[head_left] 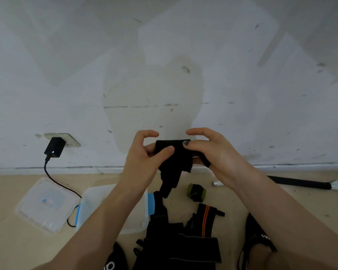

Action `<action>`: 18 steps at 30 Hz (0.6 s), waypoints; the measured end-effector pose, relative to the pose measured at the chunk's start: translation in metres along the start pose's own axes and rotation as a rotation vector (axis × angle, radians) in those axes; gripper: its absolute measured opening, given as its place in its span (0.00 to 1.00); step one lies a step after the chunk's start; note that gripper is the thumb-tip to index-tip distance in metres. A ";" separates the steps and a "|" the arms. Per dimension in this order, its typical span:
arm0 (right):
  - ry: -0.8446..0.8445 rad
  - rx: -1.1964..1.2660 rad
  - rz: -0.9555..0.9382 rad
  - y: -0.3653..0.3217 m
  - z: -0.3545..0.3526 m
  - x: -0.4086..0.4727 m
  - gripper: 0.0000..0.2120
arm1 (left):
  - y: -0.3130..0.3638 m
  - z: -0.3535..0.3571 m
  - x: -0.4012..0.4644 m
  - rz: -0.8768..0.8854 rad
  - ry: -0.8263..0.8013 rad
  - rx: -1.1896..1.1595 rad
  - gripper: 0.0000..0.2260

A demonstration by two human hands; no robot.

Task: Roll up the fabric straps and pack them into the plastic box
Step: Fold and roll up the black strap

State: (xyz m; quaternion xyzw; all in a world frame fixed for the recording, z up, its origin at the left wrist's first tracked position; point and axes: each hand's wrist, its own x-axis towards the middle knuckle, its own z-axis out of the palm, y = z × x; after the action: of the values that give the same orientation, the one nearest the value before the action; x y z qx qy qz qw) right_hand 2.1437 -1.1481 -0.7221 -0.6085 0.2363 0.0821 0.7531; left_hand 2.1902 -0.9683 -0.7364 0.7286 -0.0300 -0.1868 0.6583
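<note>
While both arms reach forward above the floor, the left hand (144, 152) and right hand (213, 151) pinch a black strap (172, 158), its tail hanging. Below, the plastic box (139, 221) sits near the wall's base, more straps (183, 240) heaped beside it.

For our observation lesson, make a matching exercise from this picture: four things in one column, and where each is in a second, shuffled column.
Things:
1. black strap
2. clear lid
3. black charger
4. green roll

Places:
A. plugged in at the wall
B. on the floor, right of the plastic box
C. held between both hands
D. flat on the floor, left of the box

Pairs: 1-C, 2-D, 3-A, 4-B
</note>
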 end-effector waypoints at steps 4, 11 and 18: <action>-0.063 -0.005 -0.031 -0.003 -0.002 -0.002 0.18 | 0.007 -0.004 0.000 0.075 -0.079 0.040 0.11; -0.066 0.049 -0.022 -0.007 -0.007 -0.003 0.19 | 0.009 -0.006 -0.001 0.119 -0.109 0.121 0.17; -0.075 -0.186 -0.150 -0.007 -0.007 -0.004 0.21 | 0.012 -0.006 0.000 0.092 -0.032 0.027 0.14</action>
State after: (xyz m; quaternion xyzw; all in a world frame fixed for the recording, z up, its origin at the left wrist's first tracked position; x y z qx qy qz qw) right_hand 2.1409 -1.1560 -0.7149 -0.6883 0.1529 0.0699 0.7057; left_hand 2.1945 -0.9644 -0.7239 0.7322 -0.0765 -0.1677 0.6557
